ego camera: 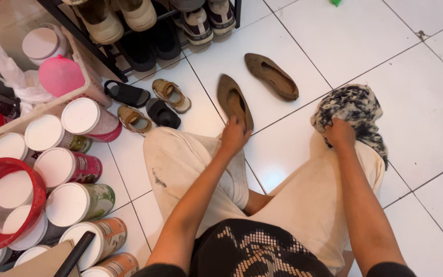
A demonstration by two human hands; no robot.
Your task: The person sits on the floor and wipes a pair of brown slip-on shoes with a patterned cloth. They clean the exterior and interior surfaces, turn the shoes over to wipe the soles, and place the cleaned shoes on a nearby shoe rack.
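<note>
I sit on a white tiled floor in cream trousers. My left hand [233,134] grips the heel end of a brown flat shoe [234,99], tilted up off the tiles. Its matching brown shoe [272,76] lies on the floor farther away to the right. My right hand [340,132] is closed on a black-and-white patterned cloth [356,109], bunched on the floor by my right knee.
A black shoe rack [149,31] with several pairs stands at the top. Small children's sandals [149,105] lie in front of it. Several white-lidded cans [73,169], a red basket [6,205] and a white basket [52,105] crowd the left side.
</note>
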